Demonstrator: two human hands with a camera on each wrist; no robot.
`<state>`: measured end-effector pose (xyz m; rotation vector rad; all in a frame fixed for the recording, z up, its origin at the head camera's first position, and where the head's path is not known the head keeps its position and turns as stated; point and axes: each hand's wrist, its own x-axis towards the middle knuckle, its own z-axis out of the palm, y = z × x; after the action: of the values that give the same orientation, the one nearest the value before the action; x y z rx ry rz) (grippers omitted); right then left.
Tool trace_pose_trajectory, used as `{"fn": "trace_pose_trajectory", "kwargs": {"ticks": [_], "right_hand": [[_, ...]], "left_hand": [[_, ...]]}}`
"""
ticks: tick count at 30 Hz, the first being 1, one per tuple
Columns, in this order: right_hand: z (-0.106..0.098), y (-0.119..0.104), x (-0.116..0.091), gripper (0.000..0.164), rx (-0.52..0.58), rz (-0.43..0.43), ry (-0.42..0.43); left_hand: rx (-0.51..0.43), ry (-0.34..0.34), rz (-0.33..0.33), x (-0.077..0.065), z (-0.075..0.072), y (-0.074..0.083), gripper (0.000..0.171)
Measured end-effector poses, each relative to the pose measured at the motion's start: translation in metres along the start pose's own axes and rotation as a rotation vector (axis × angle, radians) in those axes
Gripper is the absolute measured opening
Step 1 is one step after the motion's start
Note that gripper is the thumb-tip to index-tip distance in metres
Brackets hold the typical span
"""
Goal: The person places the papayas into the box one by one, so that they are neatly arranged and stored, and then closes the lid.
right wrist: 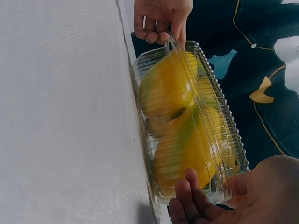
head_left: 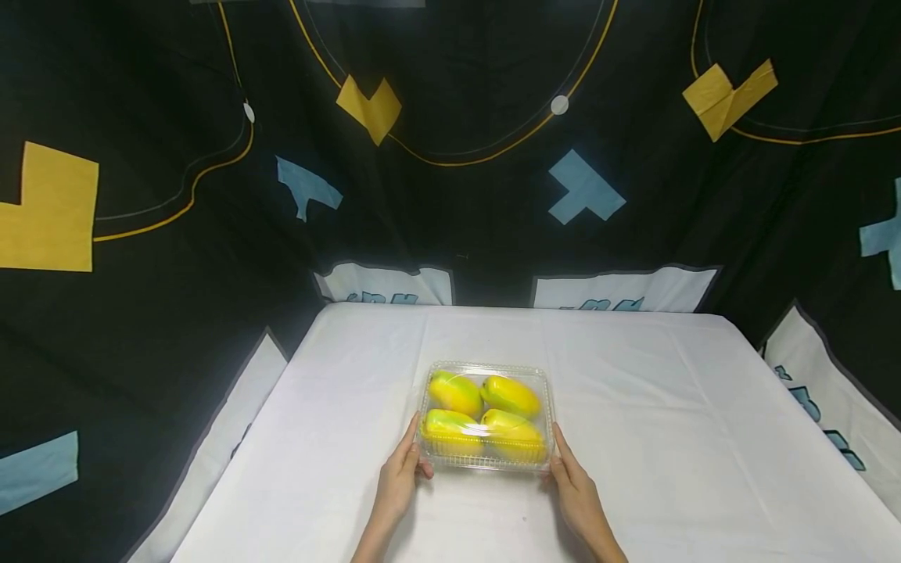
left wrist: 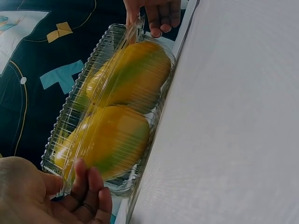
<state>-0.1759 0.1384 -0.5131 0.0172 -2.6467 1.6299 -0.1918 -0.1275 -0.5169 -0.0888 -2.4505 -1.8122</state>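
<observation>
A clear plastic clamshell box with a ridged rim holds several yellow-green mangoes in two rows. Its lid is down over the fruit. My left hand grips the left end of the box, and my right hand grips the right end. In the left wrist view, the left hand has its thumb and index at the rim and its other fingers bent beside the wall. The right hand holds the opposite end alike. Whether the base touches the table cannot be told.
A white cloth covers the table under and around the box. Behind it and at the sides hangs a black curtain with yellow and blue patches and curved lines.
</observation>
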Motion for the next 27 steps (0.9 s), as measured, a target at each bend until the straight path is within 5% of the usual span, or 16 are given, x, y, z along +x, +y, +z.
{"fn": "trace_pose_trajectory", "kwargs": {"ticks": [15, 27], "right_hand": [[-0.0013, -0.0046, 0.0009, 0.049, 0.188, -0.012, -0.031], [0.0038, 0.0019, 0.0011, 0.049, 0.249, -0.064, 0.025]], "left_hand": [[-0.052, 0.049, 0.013, -0.001, 0.0032, 0.0045, 0.045], [-0.073, 0.095, -0.008, -0.0021, 0.0066, 0.0049, 0.046]]}}
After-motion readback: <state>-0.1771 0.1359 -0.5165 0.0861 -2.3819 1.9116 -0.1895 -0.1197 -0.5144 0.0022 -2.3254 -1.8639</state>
